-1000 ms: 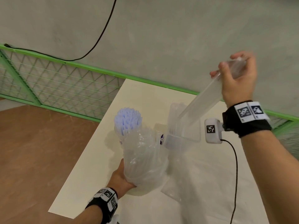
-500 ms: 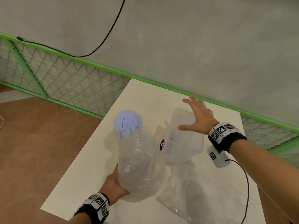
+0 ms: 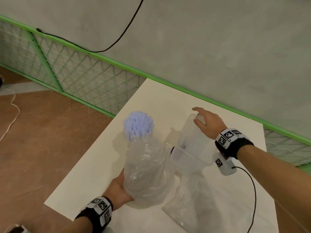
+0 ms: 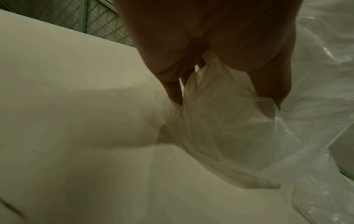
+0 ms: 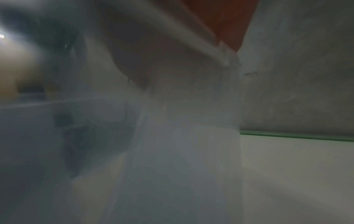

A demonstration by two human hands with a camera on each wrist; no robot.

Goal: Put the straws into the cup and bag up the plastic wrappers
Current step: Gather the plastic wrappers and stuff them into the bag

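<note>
On the white table [image 3: 94,167], seen from the head, the left hand [image 3: 117,189] grips the puffy bag [image 3: 144,172] from below. The right hand [image 3: 207,122] rests on top of a tall clear pack [image 3: 191,140], with its fingers loosely bent over the top end. The pack stands in a clear cup [image 3: 190,158] and leans a bit away from the person, long side up. Purple straws [image 3: 138,125] stand up in a bunch behind the bag. A flat wrapper [image 3: 193,207] lies near the front edge.

From the left wrist, fingers [image 4: 172,89] pinch a fold of the bag [image 4: 220,121] tight.

From the right wrist, the pack [image 5: 182,136] fills the view, blurry, so the grip cannot be told there.

To do this well, the person should probably push the pack straight down and keep the cup from tipping. The bag's mouth should stay open for the wrapper.
</note>
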